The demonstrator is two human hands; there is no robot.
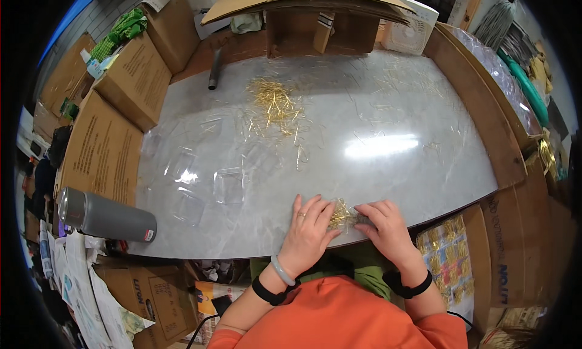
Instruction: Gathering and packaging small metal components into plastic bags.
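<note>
Near the front edge of the table, a small bunch of gold wire hooks sits between my two hands. My left hand closes on the bunch from its left side, thumb low and fingers stretched over the far side. From the right, my right hand pinches the other end with thumb and fingertips. Something clear seems to surround the wires, but the fingers partly hide it. Farther off lies a loose pile of gold wire hooks. Several clear plastic boxes are spread on the left of the table.
A grey bottle lies at the front left. Cardboard boxes wall the left side, and a cardboard strip borders the right. A dark tube rests at the back. Below right, an open carton holds gold wire bundles.
</note>
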